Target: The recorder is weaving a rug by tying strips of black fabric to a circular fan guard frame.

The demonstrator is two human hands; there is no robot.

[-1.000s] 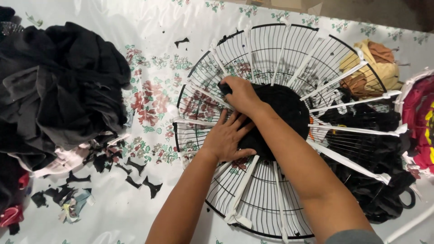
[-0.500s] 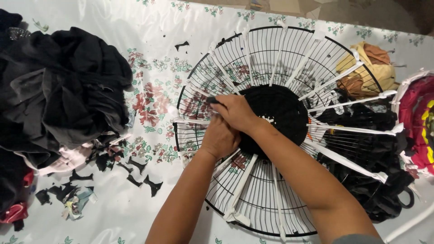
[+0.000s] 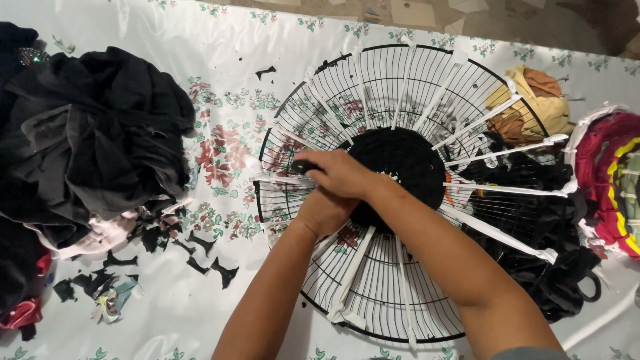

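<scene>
Right hand [image 3: 341, 175] crosses over left hand [image 3: 323, 212], fingers curled.

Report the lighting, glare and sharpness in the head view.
Head view: even, soft light, only faint shadows under the forearms; mild sheen on the glossy floral cloth near the top edge; wire fan guard and both hands, left hand and right hand, crisp; black fabric pile loses detail in darkness.

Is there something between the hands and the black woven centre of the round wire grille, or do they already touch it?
Nothing visible stands between. Both the right hand and the left hand rest directly on the left edge of the black woven centre of the wire grille. The right hand pinches a small dark piece; the fingertips underneath are hidden.
</scene>
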